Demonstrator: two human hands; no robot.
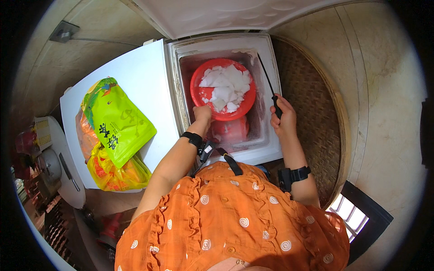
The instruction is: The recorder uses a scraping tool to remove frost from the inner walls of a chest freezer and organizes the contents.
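A red plastic basin (252, 98) sits inside the open chest freezer (276, 132), heaped with broken white pieces of ice or frost (225, 84). My left hand (202, 114) grips the basin's rim at its near left side. In my right hand (283, 115) is the black handle of a long, thin tool (267, 74), which looks like a screwdriver; its shaft points away over the freezer's right rim. Below the basin lies another red item (230, 130), partly hidden, in the freezer's frosty interior.
The raised freezer lid (217, 17) stands behind. On the white closed lid (135, 67) at left lie a green printed pouch (118, 122) and a yellow plastic bag (118, 172). A large round woven bamboo tray (305, 101) leans at right. A wall socket (64, 32) holds a plugged cord.
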